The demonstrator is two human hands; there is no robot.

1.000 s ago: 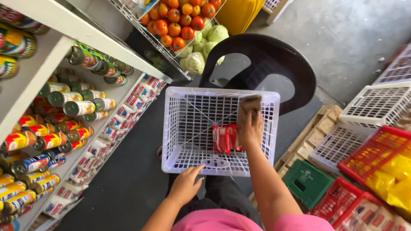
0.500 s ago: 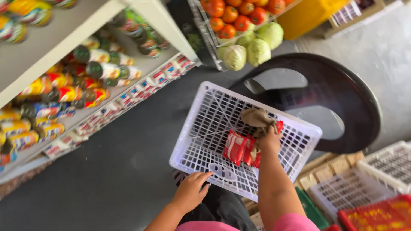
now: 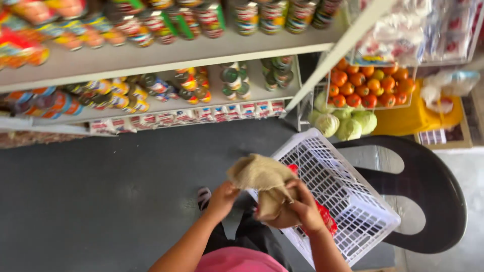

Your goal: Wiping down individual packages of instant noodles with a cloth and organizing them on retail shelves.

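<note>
Above the white plastic basket, both the left hand and right hand clutch a crumpled burlap cloth, fingers closed on its folds

Single head-worn view, aimed steeply down, slightly tilted.
The hands and white basket are seen close below; the grey floor and tin shelves are caught farther off at the top.

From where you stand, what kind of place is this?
Most likely a small grocery shop. Shelves hold rows of tins, wire racks carry oranges and cabbages, and a white plastic basket sits on a dark chair.
</note>
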